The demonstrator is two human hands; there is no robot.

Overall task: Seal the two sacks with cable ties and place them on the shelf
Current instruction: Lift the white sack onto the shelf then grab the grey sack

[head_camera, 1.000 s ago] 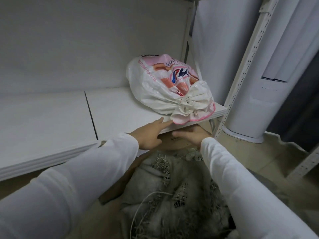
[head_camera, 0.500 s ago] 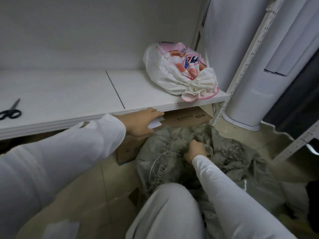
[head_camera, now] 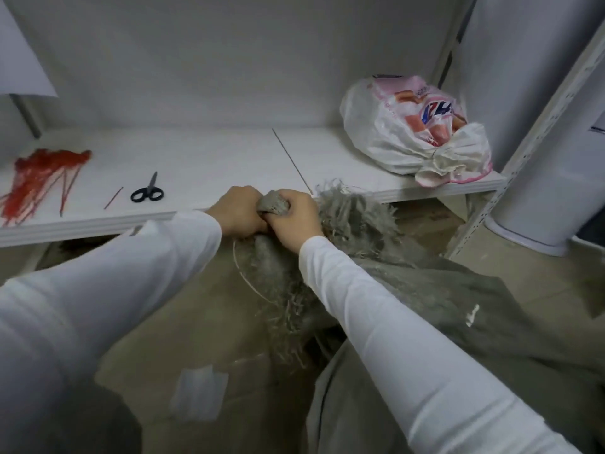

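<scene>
A grey woven sack [head_camera: 425, 290] with a frayed mouth lies on the floor in front of the white shelf [head_camera: 209, 165]. My left hand [head_camera: 239, 213] and my right hand [head_camera: 294, 217] both grip its bunched neck, side by side, just below the shelf's front edge. A white and pink sack [head_camera: 409, 126], its mouth gathered and tied, lies on the shelf at the far right. A heap of red cable ties [head_camera: 39, 178] lies at the shelf's left end, and one loose red tie [head_camera: 113, 198] lies beside it.
Black scissors [head_camera: 147, 191] lie on the shelf left of my hands. A perforated metal upright [head_camera: 537, 126] stands at the right, with a white cylinder [head_camera: 540, 198] behind it. A cardboard box [head_camera: 429, 217] sits under the shelf.
Both hands have come together on the grey sack's neck and bunched it up. The view has pulled back and swung left, so the cable ties and scissors now show.
</scene>
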